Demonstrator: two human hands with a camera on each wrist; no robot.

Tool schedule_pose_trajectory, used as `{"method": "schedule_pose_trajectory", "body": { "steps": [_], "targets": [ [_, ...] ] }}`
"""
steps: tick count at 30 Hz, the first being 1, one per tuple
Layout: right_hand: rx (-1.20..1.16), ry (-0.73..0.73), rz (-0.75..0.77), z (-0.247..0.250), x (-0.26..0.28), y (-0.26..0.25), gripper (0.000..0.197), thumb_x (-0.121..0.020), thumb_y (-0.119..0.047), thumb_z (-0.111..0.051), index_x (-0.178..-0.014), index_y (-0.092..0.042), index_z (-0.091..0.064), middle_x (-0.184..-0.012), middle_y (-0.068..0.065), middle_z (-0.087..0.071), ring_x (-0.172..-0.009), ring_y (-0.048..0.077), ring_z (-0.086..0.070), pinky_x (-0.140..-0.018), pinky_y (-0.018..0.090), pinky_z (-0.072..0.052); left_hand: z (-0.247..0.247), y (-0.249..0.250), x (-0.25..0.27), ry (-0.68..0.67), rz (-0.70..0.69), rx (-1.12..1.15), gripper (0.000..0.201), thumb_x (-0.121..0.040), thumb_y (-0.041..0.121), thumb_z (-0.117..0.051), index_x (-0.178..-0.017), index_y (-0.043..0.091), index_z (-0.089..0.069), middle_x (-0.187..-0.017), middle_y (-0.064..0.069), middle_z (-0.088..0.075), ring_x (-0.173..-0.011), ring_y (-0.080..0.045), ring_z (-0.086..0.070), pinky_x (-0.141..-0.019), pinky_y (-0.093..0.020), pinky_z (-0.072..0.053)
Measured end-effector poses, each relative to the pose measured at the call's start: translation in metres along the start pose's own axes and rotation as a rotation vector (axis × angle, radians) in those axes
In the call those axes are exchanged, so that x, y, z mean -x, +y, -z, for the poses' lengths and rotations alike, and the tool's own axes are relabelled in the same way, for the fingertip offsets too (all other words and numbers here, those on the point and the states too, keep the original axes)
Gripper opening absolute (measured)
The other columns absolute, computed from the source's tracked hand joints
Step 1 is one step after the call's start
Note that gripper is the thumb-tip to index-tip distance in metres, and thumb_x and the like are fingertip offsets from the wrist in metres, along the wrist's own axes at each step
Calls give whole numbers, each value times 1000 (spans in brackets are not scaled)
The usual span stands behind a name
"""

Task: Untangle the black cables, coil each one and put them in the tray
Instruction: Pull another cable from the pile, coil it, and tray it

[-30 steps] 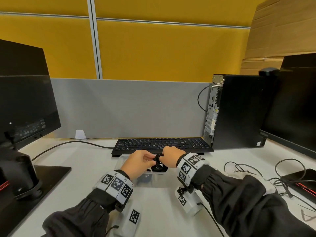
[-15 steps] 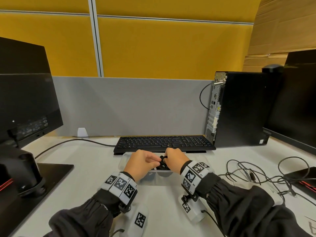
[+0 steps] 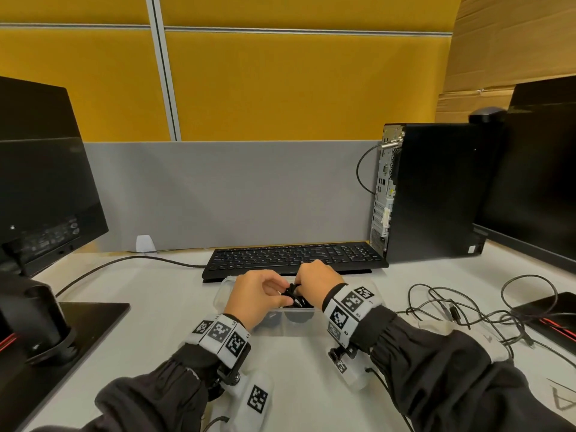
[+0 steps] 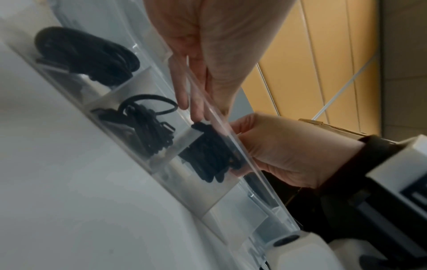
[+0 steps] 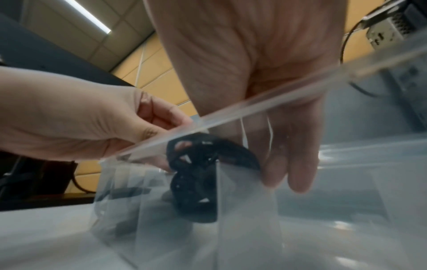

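**Both hands lower a coiled cable into the tray**

Since a second ago, your two hands have dropped lower, and the little black bundle has sunk below the tray's rim.

Your left hand [image 3: 254, 294] and your right hand [image 3: 318, 280] meet over the clear tray [image 3: 280, 322], which sits on the white desk [image 3: 156, 307] just in front of the keyboard [image 3: 293, 255]. Between them is the coiled cable [image 4: 209, 157]. Your left hand pinches it from one side. Your right hand curls its fingers round the other side. The coil is partly inside one compartment of the tray, touching a divider wall.

Count the coils in the tray: three. Two more coils [image 4: 85, 54] lie in the next compartments, one in each.

The cable in your hands is black, thin and wound into a tight small bundle. Well off to your right, a loose tangle of black cables [image 3: 461, 310] lies spread on the desk.
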State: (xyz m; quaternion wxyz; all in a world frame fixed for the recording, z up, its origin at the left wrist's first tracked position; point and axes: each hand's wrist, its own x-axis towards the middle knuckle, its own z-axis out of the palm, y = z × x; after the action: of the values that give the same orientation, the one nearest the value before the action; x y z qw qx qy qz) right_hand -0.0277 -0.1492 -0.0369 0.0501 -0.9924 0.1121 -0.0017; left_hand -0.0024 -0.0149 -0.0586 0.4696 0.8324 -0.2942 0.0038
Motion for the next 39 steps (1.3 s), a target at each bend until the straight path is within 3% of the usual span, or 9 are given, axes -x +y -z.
{"method": "schedule_pose_trajectory", "body": {
  "steps": [6,11,16,25,29,31,33,36,39],
  "targets": [
    [232,2,136,6,9,-2,31,-93,-11,-54,-123,-3,-54,-135,14,-34,-125,31,-37,-94,42,-44,0,0,1,-22,4,25,23,-68,8,-82,-80,22,-68,-80,3,-71,-71,-1,-66,-65,-10,-51],
    [-6,-55,326,14,11,12,33,-91,-9,-54,-123,-19,-56,-120,12,-48,-108,31,-53,-88,41,-46,4,-3,0,-58,30,62,23,-69,0,-79,-82,16,-70,-79,1,-72,-72,-5,-68,-67,-11,-52],
    [20,-115,379,19,11,16,27,-91,-16,-58,-117,-21,-63,-117,11,-57,-106,27,-55,-86,39,-47,4,-3,-1,-94,65,50,20,-70,-2,-78,-85,10,-71,-76,0,-71,-63,3,-66,-64,-9,-51],
    [242,-151,390,8,9,7,27,-95,-14,-49,-116,-19,-65,-117,13,-57,-105,33,-58,-79,37,-46,1,-3,-2,-113,39,-121,5,-77,16,-76,-76,20,-73,-77,5,-70,-73,-3,-63,-59,-3,-42],
    [35,-214,376,17,10,26,32,-94,-27,-53,-125,-21,-60,-119,4,-64,-107,20,-58,-88,30,-45,0,-4,0,-184,6,-177,14,-83,35,-68,-74,27,-72,-82,0,-71,-76,-13,-63,-71,-25,-50],
    [-86,-229,364,24,12,37,34,-89,-34,-61,-121,-21,-63,-118,-2,-65,-100,12,-56,-85,24,-40,1,-6,0,-218,-21,-150,16,-79,41,-70,-69,29,-71,-82,1,-70,-77,-12,-62,-73,-28,-49],
    [-76,-212,363,23,11,40,28,-86,-34,-66,-109,-21,-71,-113,-3,-67,-92,11,-52,-84,26,-39,3,-4,3,-276,-82,-124,8,-76,36,-75,-69,34,-72,-84,4,-70,-80,-7,-61,-76,-26,-49],
    [18,-184,320,15,4,32,20,-83,-30,-69,-100,-22,-74,-108,-1,-68,-103,17,-54,-95,37,-42,4,-2,4,-317,-131,-128,11,-75,27,-77,-70,36,-73,-78,14,-70,-78,-1,-61,-71,-16,-48],
    [-49,-179,354,12,2,33,18,-83,-25,-70,-100,-21,-74,-101,-5,-68,-89,6,-56,-88,30,-45,2,-2,5,-306,-135,-138,10,-77,26,-76,-78,35,-74,-75,21,-69,-74,2,-62,-69,-12,-47]
  ]
}}
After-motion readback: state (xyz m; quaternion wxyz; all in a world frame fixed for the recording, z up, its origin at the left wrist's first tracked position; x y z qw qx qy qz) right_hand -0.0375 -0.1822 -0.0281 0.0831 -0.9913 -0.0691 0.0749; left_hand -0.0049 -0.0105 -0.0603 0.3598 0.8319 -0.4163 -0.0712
